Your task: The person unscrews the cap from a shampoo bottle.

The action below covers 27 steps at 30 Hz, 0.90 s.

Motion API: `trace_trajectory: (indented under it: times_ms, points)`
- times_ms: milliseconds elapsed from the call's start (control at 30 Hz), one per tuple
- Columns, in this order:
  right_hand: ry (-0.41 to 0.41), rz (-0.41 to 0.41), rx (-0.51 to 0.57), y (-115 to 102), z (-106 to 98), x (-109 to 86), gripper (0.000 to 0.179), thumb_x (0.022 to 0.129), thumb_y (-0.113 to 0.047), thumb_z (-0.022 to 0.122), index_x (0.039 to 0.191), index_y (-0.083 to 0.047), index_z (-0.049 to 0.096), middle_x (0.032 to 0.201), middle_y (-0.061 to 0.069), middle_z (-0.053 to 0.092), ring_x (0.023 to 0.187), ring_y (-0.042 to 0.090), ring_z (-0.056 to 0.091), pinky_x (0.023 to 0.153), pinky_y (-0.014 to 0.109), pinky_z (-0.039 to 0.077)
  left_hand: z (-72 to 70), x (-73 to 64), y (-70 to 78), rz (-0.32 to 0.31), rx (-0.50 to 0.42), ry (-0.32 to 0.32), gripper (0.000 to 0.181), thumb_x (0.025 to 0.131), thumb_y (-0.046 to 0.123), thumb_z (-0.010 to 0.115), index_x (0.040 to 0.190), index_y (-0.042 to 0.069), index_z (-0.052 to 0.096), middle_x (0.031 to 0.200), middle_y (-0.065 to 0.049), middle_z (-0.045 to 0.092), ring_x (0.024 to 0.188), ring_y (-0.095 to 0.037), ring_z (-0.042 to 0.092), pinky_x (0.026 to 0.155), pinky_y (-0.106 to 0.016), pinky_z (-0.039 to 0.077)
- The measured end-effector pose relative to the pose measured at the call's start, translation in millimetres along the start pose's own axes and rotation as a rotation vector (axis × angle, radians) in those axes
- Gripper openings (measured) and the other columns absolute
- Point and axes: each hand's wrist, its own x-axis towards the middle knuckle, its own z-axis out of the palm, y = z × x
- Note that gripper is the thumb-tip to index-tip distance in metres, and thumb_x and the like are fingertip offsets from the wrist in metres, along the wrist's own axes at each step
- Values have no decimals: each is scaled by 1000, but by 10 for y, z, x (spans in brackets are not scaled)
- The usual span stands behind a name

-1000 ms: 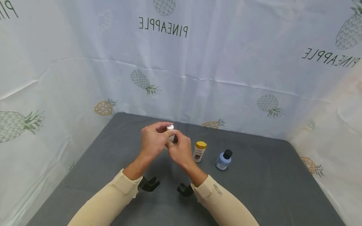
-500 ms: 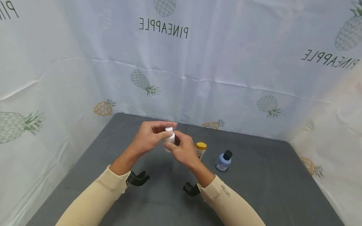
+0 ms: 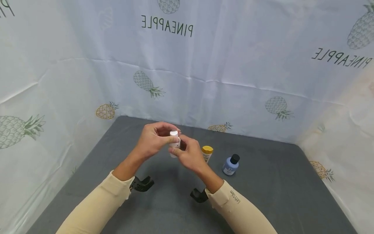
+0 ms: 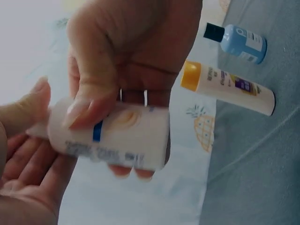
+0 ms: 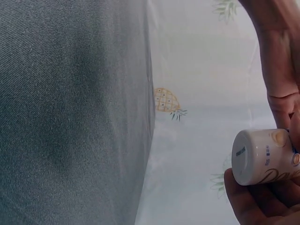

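Observation:
A small white bottle [image 4: 136, 136] with a blue stripe is held upright between both hands above the grey table. My right hand [image 3: 190, 154] grips its body, thumb across the label. At the top, my left hand [image 3: 150, 139] pinches the white cap [image 3: 174, 133] between thumb and fingers. That cap is blurred in the left wrist view, and I cannot tell whether it sits loose or tight. From the right wrist view, the bottle's round base faces the table, and gold script runs along its side. The right hand hides much of the body.
On the grey table [image 3: 263, 195], right of the hands, stands a white bottle with a yellow cap [image 3: 207, 149], partly behind the right wrist. Farther right is a blue bottle [image 3: 230, 166] with a black cap. A pineapple-print curtain [image 3: 187, 97] encloses the table's back and sides.
Both forearms have spread apart from one second ago. The left fingers were stretched past the cap half a second ago and now curl in around it. The right hand keeps its grip.

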Motion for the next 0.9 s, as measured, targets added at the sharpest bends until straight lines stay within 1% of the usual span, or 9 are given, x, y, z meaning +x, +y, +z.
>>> trace_trajectory:
  times_ms: [100,200,267,333,400,533,633,733,900]
  points:
    - [-15,-12,23,-5,-17,-5,30,96,-13,76,125,-9,71,113,10,77,101,22,74,85,33,62,-39,-7,-6,40,-35,-99,39,92,-1,76,131,-3,69,130,-24,71,117,-21,74,93,-26,61]
    - [-32,-15,45,-21,-32,-3,33,95,-11,76,128,-6,70,116,12,77,103,24,75,87,35,63,-84,-9,-6,85,-55,-176,45,96,-6,68,140,-7,61,136,-28,67,123,-20,71,97,-25,60]
    - [-45,-14,50,-37,-36,-3,35,95,-11,76,129,-5,69,117,14,76,104,26,76,87,36,64,-107,-9,-3,94,-48,-176,44,95,-7,67,139,-10,60,134,-30,67,119,-14,73,95,-24,60]
    - [-57,-4,48,-46,-37,-1,37,95,-12,76,130,-5,69,118,14,77,106,26,76,88,37,64,-117,-10,-3,87,-20,-150,42,94,-7,69,135,-11,63,129,-30,70,112,-6,74,93,-23,61]
    - [-58,0,40,-49,-36,-2,39,95,-12,77,132,-6,68,119,13,77,106,26,76,88,36,64,-111,-7,-4,77,7,-115,40,92,-6,72,131,-11,66,124,-29,72,106,-2,75,90,-23,62]
    - [-36,4,24,-41,-36,-10,41,94,-12,77,133,-7,68,117,11,78,104,25,76,86,35,64,-72,-4,-6,70,35,-63,38,90,-4,77,126,-9,70,119,-27,75,100,-3,76,87,-25,63]
    - [-29,8,18,-28,-37,-22,38,94,-12,78,131,-8,69,115,10,78,101,23,76,84,33,63,-54,-11,-9,61,30,-51,38,88,-2,79,126,-7,71,118,-26,75,100,-5,77,87,-25,63]
    - [-37,6,29,-25,-41,-34,34,94,-13,78,127,-7,71,112,11,78,100,22,76,83,31,62,-67,-30,-10,52,0,-80,40,89,-1,79,128,-6,70,123,-25,74,104,-6,76,89,-25,62]
    - [-52,-4,57,-35,-63,-46,34,94,-10,77,127,-5,70,113,14,77,99,23,76,83,30,63,-111,-33,12,85,-71,-188,41,94,-5,71,134,-7,65,133,-29,68,116,-10,74,96,-27,61]
